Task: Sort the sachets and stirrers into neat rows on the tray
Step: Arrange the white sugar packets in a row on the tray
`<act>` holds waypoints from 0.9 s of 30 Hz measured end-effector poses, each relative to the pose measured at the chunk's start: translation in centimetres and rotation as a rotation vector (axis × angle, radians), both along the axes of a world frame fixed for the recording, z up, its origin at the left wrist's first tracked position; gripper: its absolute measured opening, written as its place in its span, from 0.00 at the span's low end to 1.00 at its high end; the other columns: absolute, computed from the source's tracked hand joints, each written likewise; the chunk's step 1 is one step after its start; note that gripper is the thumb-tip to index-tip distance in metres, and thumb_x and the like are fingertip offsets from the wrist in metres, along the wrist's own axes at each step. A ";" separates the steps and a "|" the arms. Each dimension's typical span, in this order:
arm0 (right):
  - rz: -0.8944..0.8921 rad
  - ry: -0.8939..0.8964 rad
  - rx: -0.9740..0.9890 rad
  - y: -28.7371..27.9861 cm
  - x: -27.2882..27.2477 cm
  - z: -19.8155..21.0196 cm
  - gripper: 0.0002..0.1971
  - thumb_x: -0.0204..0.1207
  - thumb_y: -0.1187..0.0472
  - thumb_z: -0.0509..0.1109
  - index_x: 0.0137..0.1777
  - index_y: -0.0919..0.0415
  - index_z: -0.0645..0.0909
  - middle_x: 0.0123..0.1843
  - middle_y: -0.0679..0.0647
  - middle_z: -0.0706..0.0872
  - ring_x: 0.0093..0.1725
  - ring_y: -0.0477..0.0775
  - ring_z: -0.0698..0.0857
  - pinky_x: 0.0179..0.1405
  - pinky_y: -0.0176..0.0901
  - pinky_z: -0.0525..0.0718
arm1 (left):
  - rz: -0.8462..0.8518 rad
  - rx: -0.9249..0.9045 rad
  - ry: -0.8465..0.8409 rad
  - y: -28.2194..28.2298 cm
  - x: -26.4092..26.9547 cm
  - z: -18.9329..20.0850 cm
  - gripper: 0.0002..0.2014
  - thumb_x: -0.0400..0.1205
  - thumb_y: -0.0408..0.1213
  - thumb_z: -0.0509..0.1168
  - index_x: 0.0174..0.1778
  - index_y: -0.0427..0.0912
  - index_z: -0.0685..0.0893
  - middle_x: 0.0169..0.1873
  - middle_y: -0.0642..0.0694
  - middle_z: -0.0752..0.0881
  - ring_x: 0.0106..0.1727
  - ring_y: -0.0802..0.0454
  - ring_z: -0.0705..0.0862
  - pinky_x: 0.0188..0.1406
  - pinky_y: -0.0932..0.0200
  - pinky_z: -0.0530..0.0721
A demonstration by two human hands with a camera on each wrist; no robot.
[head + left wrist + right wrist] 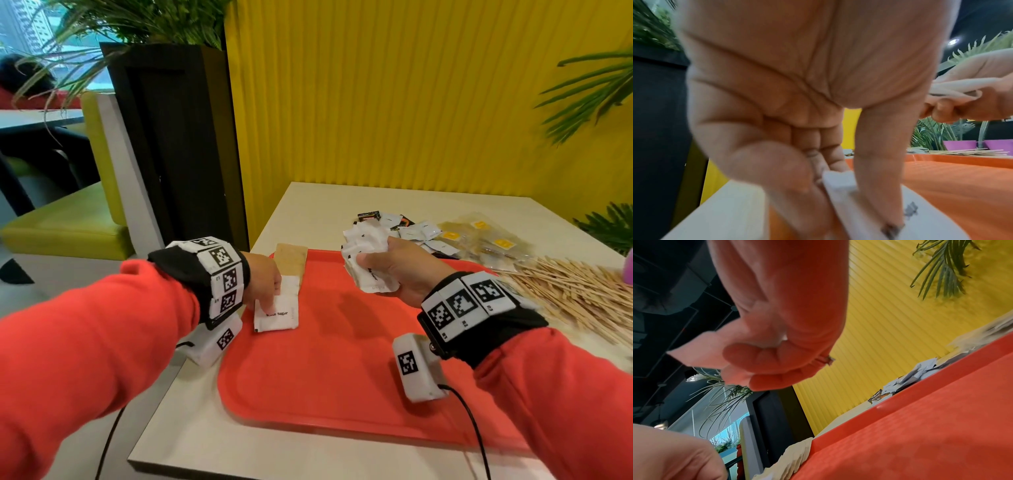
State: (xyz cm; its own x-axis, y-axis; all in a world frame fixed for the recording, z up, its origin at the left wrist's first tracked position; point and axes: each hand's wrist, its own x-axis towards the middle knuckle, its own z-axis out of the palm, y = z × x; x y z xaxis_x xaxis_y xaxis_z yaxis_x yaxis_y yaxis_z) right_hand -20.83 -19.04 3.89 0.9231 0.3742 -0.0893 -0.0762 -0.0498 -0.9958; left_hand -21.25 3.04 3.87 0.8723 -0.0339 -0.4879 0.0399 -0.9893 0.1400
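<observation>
A red tray lies on the cream table. At its far left corner my left hand pinches white sugar sachets that lie flat on the tray; the left wrist view shows the thumb on top of these white sachets and the fingers curled at their edge. A row of brown sachets lies just behind them. My right hand hovers over the tray's far edge, gripping a bunch of white sachets. Wooden stirrers lie heaped on the table right of the tray.
Behind the tray lie a loose pile of mixed sachets and clear packets with yellow labels. A ribbed yellow wall backs the table, with a dark planter at left. A purple pot stands at the right edge.
</observation>
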 end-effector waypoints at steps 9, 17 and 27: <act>-0.021 0.015 -0.034 -0.1 -0.2 0.1 0.12 0.78 0.75 0.63 0.57 0.62 0.78 0.44 0.56 0.85 0.41 0.53 0.85 0.36 0.43 0.81 | -0.236 0.301 -0.054 -0.7 1.1 -0.5 0.17 0.76 0.34 0.71 0.27 0.47 0.70 0.27 0.54 0.71 0.27 0.60 0.67 0.24 0.70 0.63; -0.031 0.050 0.003 -0.1 0.0 -0.1 0.16 0.78 0.75 0.63 0.64 0.64 0.76 0.50 0.60 0.85 0.51 0.61 0.85 0.47 0.50 0.84 | -0.227 0.272 -0.104 -1.4 0.8 0.3 0.12 0.72 0.37 0.75 0.47 0.46 0.80 0.43 0.52 0.80 0.43 0.56 0.76 0.28 0.70 0.68; 0.061 0.039 -0.078 0.2 -0.1 -0.3 0.10 0.78 0.74 0.63 0.58 0.67 0.78 0.43 0.59 0.85 0.40 0.55 0.86 0.37 0.43 0.83 | 0.061 -0.957 -0.069 -4.8 -0.4 3.6 0.04 0.81 0.36 0.66 0.48 0.44 0.76 0.30 0.51 0.85 0.28 0.61 0.84 0.33 0.67 0.79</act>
State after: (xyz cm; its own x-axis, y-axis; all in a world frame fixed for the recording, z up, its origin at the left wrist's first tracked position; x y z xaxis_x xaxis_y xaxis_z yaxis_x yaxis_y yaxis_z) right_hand -20.98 -18.81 3.64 0.8941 0.4199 -0.1555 -0.1089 -0.1330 -0.9851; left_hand -21.60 -1.76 7.43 0.9116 -0.3444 -0.2244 0.0490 -0.4511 0.8911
